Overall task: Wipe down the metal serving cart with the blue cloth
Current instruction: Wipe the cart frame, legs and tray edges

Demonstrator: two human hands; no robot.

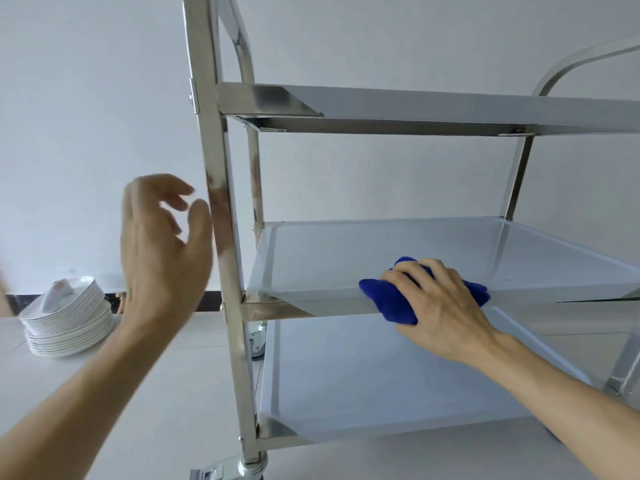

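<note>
The right hand [446,306] is gripping the bunched blue cloth [391,303] with curled fingers on the front edge of the cart's [221,202] middle shelf [346,251]. The cloth is looking soft and light, easy to bunch. The left hand [162,244] is hovering with fingers loose and empty, just beside the upright post.

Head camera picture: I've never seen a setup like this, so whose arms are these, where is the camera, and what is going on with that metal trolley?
No machine here: the camera sits on a person's head and looks forward and down, so the two bare arms are that person's own. The right hand grips a blue cloth and presses it on the front edge of the middle shelf of a three-shelf metal serving cart. The left hand is open, holds nothing, and hovers close beside the cart's front post; whether it touches is unclear. The shelves show nothing else on them. On the floor to the left stands a stack of white plates.
</note>
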